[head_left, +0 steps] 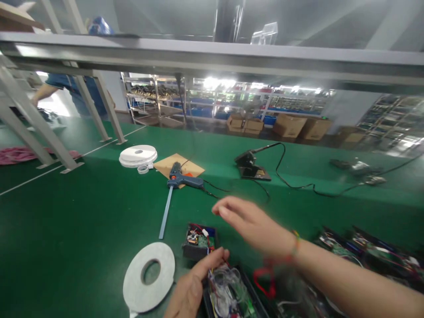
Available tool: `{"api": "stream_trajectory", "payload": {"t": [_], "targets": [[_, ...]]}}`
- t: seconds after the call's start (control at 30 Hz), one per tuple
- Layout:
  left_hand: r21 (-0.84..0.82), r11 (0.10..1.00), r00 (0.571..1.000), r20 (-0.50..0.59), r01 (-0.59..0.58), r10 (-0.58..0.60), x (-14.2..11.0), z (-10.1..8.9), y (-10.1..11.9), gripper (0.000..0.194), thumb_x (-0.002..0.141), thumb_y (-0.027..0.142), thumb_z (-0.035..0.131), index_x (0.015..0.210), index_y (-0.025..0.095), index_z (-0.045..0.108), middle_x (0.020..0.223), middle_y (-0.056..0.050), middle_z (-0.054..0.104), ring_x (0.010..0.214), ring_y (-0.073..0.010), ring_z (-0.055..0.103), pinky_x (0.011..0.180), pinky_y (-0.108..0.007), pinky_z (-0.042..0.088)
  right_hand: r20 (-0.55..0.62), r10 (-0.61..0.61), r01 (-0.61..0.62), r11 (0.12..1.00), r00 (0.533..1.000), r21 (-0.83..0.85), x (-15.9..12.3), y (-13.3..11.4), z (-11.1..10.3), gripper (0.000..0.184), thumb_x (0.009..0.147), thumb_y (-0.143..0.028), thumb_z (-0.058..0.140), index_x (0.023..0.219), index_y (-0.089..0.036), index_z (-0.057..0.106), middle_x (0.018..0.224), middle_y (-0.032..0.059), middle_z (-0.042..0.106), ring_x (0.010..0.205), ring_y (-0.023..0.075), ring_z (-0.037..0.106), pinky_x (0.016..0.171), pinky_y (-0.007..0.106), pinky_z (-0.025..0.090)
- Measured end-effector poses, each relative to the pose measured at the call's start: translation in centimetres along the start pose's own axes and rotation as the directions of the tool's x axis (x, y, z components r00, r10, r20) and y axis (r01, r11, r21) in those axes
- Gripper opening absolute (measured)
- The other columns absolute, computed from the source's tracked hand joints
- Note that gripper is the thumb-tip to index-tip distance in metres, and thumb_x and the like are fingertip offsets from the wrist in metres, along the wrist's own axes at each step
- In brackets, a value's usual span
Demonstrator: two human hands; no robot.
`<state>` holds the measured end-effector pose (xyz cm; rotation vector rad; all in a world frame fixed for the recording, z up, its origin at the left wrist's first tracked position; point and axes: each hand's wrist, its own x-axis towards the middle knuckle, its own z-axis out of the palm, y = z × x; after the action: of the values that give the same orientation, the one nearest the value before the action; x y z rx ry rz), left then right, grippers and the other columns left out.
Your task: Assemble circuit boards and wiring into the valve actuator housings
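Observation:
My left hand (pixel 192 285) rests at the bottom edge on the left rim of a black tray of wired circuit boards (pixel 228 293); its thumb lies along the rim and the fingers are hidden. My right hand (pixel 251 223) hovers above the green table, reaching left across the tray, fingers stretched out and holding nothing, slightly blurred. Just below its fingertips sits a small black module with a green board and red wires (pixel 198 240). A blue hot-glue gun (pixel 182 178) with a long glue stick (pixel 165 214) lies farther back.
A white tape roll (pixel 149 276) lies left of my left hand; a stack of tape rolls (pixel 138 155) and a cardboard sheet (pixel 179 165) sit farther back. A soldering-iron stand (pixel 250 165) with cable, more circuit boards (pixel 371 251) at right. A person stands at far left (pixel 66 88).

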<state>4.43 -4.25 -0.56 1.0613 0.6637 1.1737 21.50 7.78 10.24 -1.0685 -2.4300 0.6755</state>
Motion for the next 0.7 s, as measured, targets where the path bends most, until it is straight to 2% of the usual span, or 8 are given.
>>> {"api": "stream_trajectory", "payload": {"t": [0.03, 0.1, 0.2, 0.3, 0.4, 0.57, 0.7], "targets": [[0.025, 1.000, 1.000, -0.028, 0.002, -0.001, -0.1, 0.0, -0.3, 0.066, 0.095, 0.068, 0.040, 0.141, 0.024, 0.057, 0.147, -0.009, 0.056, 0.140, -0.0347, 0.047, 0.121, -0.056, 0.028, -0.001, -0.016, 0.016, 0.998, 1.000, 0.056, -2.8, -0.6, -0.1, 0.034, 0.106, -0.044, 0.040, 0.104, -0.020, 0.065, 0.099, 0.0033, 0.071, 0.093, 0.0173, 0.066, 0.082, 0.029, 0.053], [0.064, 0.998, 0.996, -0.094, 0.010, -0.004, -0.1, 0.0, -0.9, 0.064, 0.094, 0.068, 0.041, 0.138, 0.025, 0.060, 0.146, -0.009, 0.058, 0.139, -0.0340, 0.048, 0.121, -0.055, 0.030, 0.057, -0.022, 0.009, 0.974, 0.998, 0.225, -7.0, -1.3, 0.2, 0.029, 0.101, -0.047, 0.051, 0.111, -0.023, 0.063, 0.106, 0.0026, 0.067, 0.098, 0.0178, 0.063, 0.088, 0.030, 0.050], [0.072, 0.997, 0.985, -0.173, 0.007, 0.005, 0.0, 0.5, -1.2, 0.057, 0.097, 0.063, 0.042, 0.134, 0.025, 0.063, 0.141, -0.008, 0.062, 0.137, -0.0311, 0.050, 0.120, -0.051, 0.034, 0.153, -0.037, -0.012, 0.953, 0.987, 0.304, -9.7, -1.6, 1.2, 0.029, 0.094, -0.039, 0.064, 0.119, -0.024, 0.060, 0.114, 0.0039, 0.063, 0.107, 0.0203, 0.059, 0.095, 0.034, 0.047], [0.022, 1.000, 0.983, -0.185, 0.003, 0.001, 0.0, 1.1, -1.0, 0.048, 0.097, 0.053, 0.051, 0.134, 0.025, 0.063, 0.138, -0.007, 0.065, 0.133, -0.0276, 0.055, 0.117, -0.044, 0.039, 0.231, -0.030, -0.040, 0.956, 0.972, 0.292, -9.9, -1.7, 1.9, 0.026, 0.094, -0.028, 0.062, 0.120, -0.025, 0.059, 0.119, 0.0050, 0.059, 0.114, 0.0209, 0.055, 0.102, 0.036, 0.043], [0.024, 1.000, 0.982, -0.187, 0.001, 0.004, -0.2, 1.5, -0.7, 0.043, 0.097, 0.048, 0.055, 0.134, 0.027, 0.062, 0.136, -0.006, 0.066, 0.130, -0.0240, 0.058, 0.113, -0.038, 0.043, 0.269, -0.032, -0.046, 0.959, 0.963, 0.280, -9.8, -1.5, 2.0, 0.022, 0.098, -0.025, 0.057, 0.120, -0.029, 0.058, 0.122, 0.0030, 0.056, 0.117, 0.0186, 0.052, 0.104, 0.034, 0.041], [0.113, 0.993, 0.966, -0.254, -0.019, 0.048, -0.2, 1.7, -0.6, 0.043, 0.097, 0.051, 0.056, 0.132, 0.027, 0.060, 0.128, -0.006, 0.070, 0.121, -0.0211, 0.063, 0.106, -0.032, 0.048, 0.257, -0.055, -0.026, 0.954, 0.965, 0.300, -9.6, -0.7, 2.0, 0.016, 0.100, -0.025, 0.055, 0.113, -0.031, 0.060, 0.120, 0.0007, 0.056, 0.116, 0.0170, 0.053, 0.104, 0.031, 0.042], [0.220, 0.975, 0.953, -0.290, -0.025, 0.090, -0.2, 1.6, -0.9, 0.039, 0.096, 0.050, 0.057, 0.124, 0.025, 0.066, 0.118, -0.006, 0.074, 0.111, -0.0211, 0.068, 0.099, -0.031, 0.051, 0.274, -0.080, 0.006, 0.965, 0.958, 0.262, -9.3, -0.3, 2.1, 0.016, 0.098, -0.021, 0.055, 0.109, -0.031, 0.061, 0.127, 0.0010, 0.054, 0.123, 0.0172, 0.051, 0.107, 0.031, 0.041]]}}
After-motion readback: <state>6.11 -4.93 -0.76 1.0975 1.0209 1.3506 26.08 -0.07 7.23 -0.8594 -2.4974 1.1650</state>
